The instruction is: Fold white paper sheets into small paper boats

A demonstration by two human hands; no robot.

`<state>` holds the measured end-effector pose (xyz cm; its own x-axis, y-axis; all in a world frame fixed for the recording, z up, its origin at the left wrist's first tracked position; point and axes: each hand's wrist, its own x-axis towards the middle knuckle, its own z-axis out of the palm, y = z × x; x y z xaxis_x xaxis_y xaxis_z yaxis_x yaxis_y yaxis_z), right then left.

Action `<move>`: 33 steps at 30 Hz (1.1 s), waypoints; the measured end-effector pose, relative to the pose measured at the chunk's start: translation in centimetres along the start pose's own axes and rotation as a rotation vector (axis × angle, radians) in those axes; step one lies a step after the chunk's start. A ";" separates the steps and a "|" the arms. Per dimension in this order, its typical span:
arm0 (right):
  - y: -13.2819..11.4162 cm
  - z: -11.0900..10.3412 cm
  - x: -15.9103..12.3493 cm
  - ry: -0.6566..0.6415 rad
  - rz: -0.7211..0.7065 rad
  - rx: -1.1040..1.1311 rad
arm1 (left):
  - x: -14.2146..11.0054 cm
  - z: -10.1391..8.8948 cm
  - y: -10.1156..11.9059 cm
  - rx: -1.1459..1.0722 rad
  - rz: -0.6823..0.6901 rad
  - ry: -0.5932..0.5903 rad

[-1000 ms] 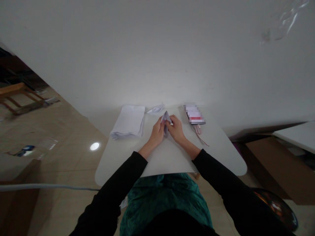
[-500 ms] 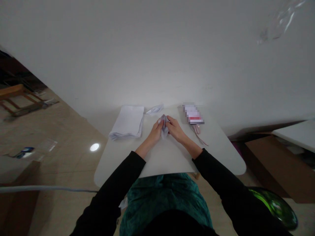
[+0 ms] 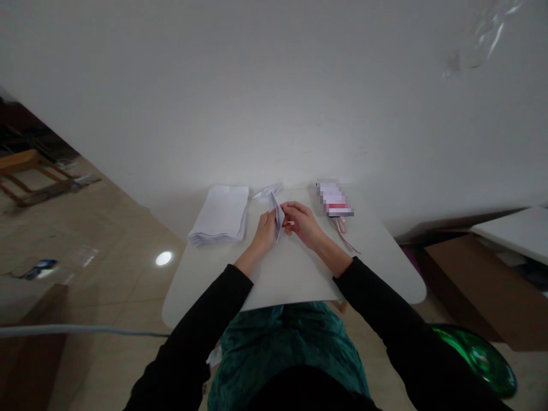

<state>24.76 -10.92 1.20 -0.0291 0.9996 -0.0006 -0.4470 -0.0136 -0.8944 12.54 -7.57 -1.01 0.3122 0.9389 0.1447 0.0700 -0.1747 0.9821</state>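
Note:
Above the middle of the white table (image 3: 291,279), a small piece of folded white paper (image 3: 277,216) stands upright on its narrow side. My left hand (image 3: 264,231) is closed around its left side, thumb against the paper. On the other side, my right hand (image 3: 302,224) has its fingers curled in a loose pinch, with the fingertips at the paper's right face. The exact grip of those fingertips is partly hidden. Just behind lies another folded white paper piece (image 3: 268,190), flat on the table near the wall.
A stack of white paper sheets (image 3: 220,214) lies at the left of the table. To the right rests a phone (image 3: 334,198), its screen blurred out, with a pink strap (image 3: 341,225). A wall (image 3: 274,114) borders the table's back. Cardboard (image 3: 483,291) stands at the right.
The folded paper has turned and moved slightly left, now showing as a flat upright shape. My right hand has loosened and shifted its fingers along it; the left hand keeps its hold.

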 end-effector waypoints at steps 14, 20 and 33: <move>0.9 -0.3 0.2 -0.002 -0.037 -0.063 | -0.5 0.5 1.4 -0.123 0.051 -0.031; 1.1 -0.6 0.4 0.017 -0.068 -0.081 | -0.5 0.5 1.4 -0.061 0.038 -0.045; 1.7 -0.9 0.7 0.037 -0.007 -0.046 | -0.1 -0.1 0.0 0.029 0.092 -0.201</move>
<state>24.80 -10.24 -0.78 0.0071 0.9999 -0.0100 -0.4053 -0.0063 -0.9142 12.43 -7.67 -1.00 0.5009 0.8410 0.2043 0.0586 -0.2685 0.9615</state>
